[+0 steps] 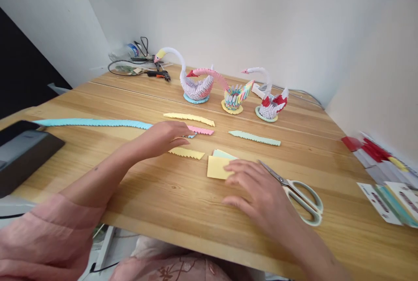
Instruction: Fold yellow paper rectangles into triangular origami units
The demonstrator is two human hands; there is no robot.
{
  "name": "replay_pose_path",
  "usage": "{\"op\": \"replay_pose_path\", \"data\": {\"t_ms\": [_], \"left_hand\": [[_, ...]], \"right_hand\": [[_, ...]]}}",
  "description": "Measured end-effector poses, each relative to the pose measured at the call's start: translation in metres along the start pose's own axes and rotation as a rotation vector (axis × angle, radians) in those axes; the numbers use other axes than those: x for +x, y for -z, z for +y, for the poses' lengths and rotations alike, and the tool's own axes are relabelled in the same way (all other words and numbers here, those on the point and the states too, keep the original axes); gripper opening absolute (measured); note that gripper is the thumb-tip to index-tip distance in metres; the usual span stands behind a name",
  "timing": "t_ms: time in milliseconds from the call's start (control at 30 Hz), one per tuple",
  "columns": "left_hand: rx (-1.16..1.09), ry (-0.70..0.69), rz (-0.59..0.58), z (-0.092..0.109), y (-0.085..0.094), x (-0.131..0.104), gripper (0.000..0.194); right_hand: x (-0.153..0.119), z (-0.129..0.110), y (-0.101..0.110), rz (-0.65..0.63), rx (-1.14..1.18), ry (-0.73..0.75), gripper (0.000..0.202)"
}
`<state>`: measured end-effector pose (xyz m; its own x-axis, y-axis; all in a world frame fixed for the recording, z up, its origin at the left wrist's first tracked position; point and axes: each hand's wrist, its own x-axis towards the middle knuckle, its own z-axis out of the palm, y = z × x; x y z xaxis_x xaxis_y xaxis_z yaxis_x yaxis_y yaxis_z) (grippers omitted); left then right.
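My left hand (170, 138) hovers over or rests on the folded-paper strips, its fingers loosely spread; a blue strip (98, 122) runs leftward from it, and a pink strip (202, 131) and a yellow strip (187, 153) show beside the fingers. My right hand (250, 183) is open, its fingertips at the right edge of a yellow paper rectangle (216, 168). Light green paper (224, 154) peeks out behind that rectangle. Scissors (294, 192) with pale handles lie right of my right hand, blades closed. Whether my left fingers touch a strip is unclear.
Three paper swans (197, 88) (233, 97) (270, 106) stand at the back. Further strips, yellow (189, 118) and green (254, 137), lie before them. A dark stand (28, 155) is at left, a glue gun (158, 74) back left, paper packs (388, 202) at right.
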<state>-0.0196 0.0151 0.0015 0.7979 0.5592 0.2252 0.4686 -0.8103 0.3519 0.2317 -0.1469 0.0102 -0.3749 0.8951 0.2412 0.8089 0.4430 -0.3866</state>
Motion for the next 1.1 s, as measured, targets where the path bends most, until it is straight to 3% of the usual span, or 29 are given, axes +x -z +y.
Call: {"op": "replay_pose_path", "data": {"t_ms": [100,200,400,500,667,833,1100], "left_hand": [[0.087,0.15,-0.003,-0.003,0.034,-0.024,0.031],[0.122,0.243,-0.108,-0.017,0.048,-0.053,0.032],[0.162,0.201,-0.107,-0.057,0.03,-0.088,0.031],[0.163,0.163,-0.093,-0.07,0.026,-0.088,0.032],[0.134,0.106,-0.122,-0.085,0.027,-0.083,0.031],[0.074,0.084,-0.126,-0.09,0.026,-0.079,0.024],[-0.006,0.071,-0.077,-0.084,0.015,-0.08,0.022]], "right_hand": [[0.015,0.03,-0.023,-0.021,-0.175,0.008,0.059],[0.017,0.046,-0.035,-0.096,-0.176,-0.04,0.071],[0.023,0.041,-0.029,-0.138,-0.149,-0.15,0.06],[0.035,0.025,-0.031,-0.088,-0.216,-0.093,0.066],[0.081,-0.011,-0.051,-0.059,-0.22,0.041,0.045],[0.113,-0.02,-0.072,-0.113,-0.22,-0.042,0.035],[0.11,-0.015,-0.079,-0.121,-0.102,-0.061,0.019]]}}
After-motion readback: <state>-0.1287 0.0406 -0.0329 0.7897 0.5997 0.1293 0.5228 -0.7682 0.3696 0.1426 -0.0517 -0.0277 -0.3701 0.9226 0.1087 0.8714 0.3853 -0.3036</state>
